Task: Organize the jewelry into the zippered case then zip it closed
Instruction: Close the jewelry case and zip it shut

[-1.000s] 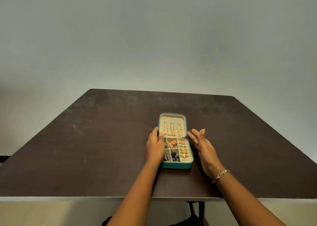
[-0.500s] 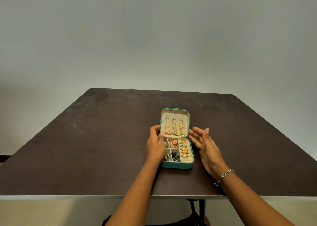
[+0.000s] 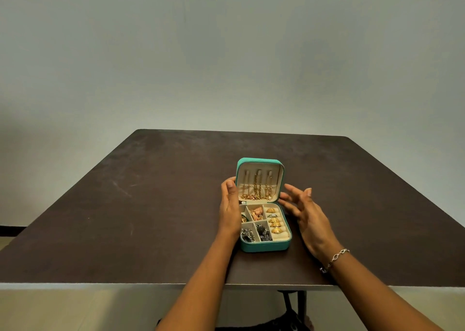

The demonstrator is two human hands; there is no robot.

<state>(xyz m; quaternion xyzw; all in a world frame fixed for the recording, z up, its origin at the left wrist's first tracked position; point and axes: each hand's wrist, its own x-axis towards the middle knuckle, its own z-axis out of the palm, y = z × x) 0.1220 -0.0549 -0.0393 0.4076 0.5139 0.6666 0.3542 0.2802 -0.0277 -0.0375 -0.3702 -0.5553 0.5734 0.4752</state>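
The teal case (image 3: pixel 265 246) sits on the dark surface (image 3: pixel 151 205) straight ahead of me, long axis running away from me, with its lid (image 3: pixel 261 166) nearly upright at the far end. Gold chains (image 3: pixel 256 188) hang inside the lid and rings (image 3: pixel 275 223) fill the tray. My left hand (image 3: pixel 230 210) grasps the lid's left edge. My right hand (image 3: pixel 307 215) hovers released, just beside the hinge. I judge the lid folds toward me next.
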